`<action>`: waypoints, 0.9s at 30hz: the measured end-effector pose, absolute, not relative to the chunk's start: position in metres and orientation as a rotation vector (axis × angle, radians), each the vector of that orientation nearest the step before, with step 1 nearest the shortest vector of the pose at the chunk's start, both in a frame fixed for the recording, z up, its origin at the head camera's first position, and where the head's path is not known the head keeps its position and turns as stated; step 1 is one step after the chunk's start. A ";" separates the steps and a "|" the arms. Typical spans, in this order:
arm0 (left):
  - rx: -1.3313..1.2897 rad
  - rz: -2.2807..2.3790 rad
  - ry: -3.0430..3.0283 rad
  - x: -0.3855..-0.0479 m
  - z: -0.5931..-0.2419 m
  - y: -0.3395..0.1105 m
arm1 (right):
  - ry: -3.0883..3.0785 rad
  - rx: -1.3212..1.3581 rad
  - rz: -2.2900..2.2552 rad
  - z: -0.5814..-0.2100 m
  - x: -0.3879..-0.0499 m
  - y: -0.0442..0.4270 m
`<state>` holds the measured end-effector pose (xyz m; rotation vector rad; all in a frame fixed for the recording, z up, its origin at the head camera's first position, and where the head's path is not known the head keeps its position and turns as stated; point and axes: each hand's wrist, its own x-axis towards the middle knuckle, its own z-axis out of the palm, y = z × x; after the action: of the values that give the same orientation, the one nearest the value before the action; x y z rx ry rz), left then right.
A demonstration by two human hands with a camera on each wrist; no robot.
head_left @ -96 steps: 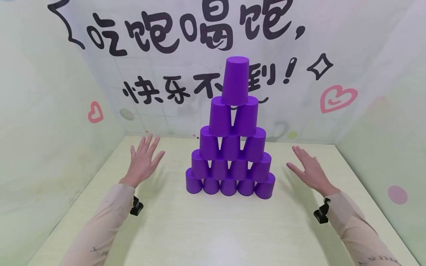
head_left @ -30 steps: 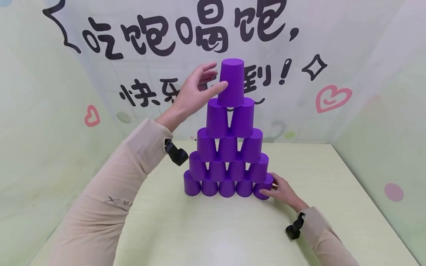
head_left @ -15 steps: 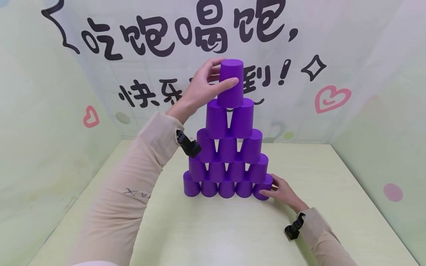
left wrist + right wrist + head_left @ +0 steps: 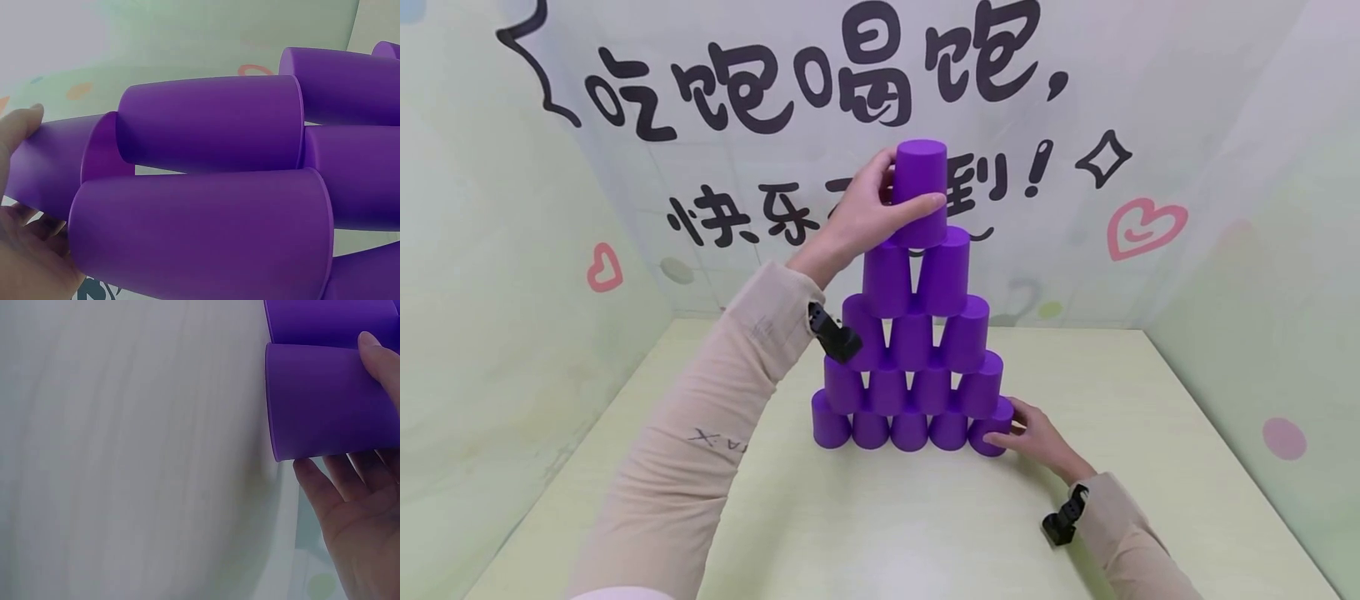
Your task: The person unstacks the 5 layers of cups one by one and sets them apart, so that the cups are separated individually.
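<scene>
Purple cups, all upside down, form a pyramid on the table, narrowing to one cup at the peak. My left hand (image 4: 868, 208) grips that top cup (image 4: 921, 171), thumb across its near side and the other fingers behind its left. In the left wrist view the top cup (image 4: 53, 156) sits over two cups (image 4: 209, 125) of the row below, part of its inside showing between them. Low on the right, my right hand (image 4: 1037, 433) holds the rightmost bottom cup (image 4: 992, 425) between thumb and fingers. The right wrist view shows the thumb on that cup (image 4: 331, 403), fingers along its other side.
A pale wood-look table (image 4: 887, 517) carries the pyramid. Behind it hangs a white backdrop (image 4: 820, 275) with black lettering and pink hearts; pale green panels stand at both sides. A small black camera (image 4: 835, 333) on the left wrist is close before the pyramid's left side.
Both hands have come in from the pyramid's sides. The left rose to the top cup and wrapped farther round it; the right took hold of the bottom right cup and stays there.
</scene>
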<state>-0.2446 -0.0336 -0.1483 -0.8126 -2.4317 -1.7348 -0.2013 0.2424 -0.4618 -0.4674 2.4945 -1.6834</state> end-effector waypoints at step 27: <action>-0.786 -1.558 -2.390 -0.234 -0.122 -0.081 | 2.533 -0.478 -1.666 -0.462 -0.201 0.242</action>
<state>-0.2337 -0.0809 -0.1224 -0.7864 -2.3901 -1.5579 -0.2007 0.2418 -0.4622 -0.4776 2.5335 -1.6661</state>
